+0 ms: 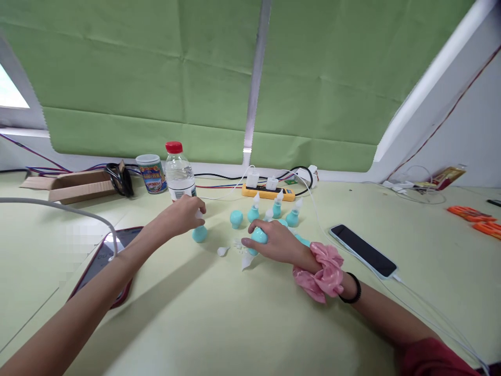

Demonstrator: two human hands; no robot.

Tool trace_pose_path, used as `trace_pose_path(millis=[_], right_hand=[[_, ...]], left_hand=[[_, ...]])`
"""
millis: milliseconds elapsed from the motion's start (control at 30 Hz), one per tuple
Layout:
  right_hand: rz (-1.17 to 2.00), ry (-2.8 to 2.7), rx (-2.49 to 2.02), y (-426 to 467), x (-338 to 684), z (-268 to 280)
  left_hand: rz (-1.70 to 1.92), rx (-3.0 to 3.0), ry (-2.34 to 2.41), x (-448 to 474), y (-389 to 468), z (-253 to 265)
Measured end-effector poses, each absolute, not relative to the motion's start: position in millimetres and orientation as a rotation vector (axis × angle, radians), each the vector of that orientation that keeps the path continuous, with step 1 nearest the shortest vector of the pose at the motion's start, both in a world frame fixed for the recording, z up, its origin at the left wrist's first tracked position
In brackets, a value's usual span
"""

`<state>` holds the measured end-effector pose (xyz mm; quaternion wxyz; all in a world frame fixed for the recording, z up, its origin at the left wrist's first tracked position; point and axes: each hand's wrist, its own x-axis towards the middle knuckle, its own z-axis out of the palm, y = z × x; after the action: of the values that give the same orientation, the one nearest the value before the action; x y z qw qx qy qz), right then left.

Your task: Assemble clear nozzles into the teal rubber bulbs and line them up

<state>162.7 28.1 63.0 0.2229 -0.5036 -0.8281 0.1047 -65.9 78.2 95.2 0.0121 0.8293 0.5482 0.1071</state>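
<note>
1. Left arm (90, 292) — bare, nothing worn at the wrist.
2. Right wrist — pink satin scrunchie (320, 271); thin black band (352, 292) at its 4 o'clock.
3. Right sleeve (434, 357) — dark red.
</note>
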Motion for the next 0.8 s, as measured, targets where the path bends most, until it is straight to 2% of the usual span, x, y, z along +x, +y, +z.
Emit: trace_pose_path(millis=[167, 300, 500, 800], right_hand=[[0.02, -2.162, -1.353, 25.7, 165.0, 67.0], [0.044, -2.097, -1.33, 26.7, 168.5, 70.3], [0.196, -2.09, -1.288, 24.5, 166.4, 72.9], [0.251, -2.026, -1.201, 21.7, 167.4, 76.0]], left_hand=[[0.715, 2.219, 1.51, -69.0, 73.9, 109.2], [1.01, 1.66, 1.09, -68.4, 68.5, 117.8], [0.994, 1.292, 0.833, -45.6, 62.0, 106.3], [0.971, 1.234, 0.55, -34.1, 56.4, 92.0]])
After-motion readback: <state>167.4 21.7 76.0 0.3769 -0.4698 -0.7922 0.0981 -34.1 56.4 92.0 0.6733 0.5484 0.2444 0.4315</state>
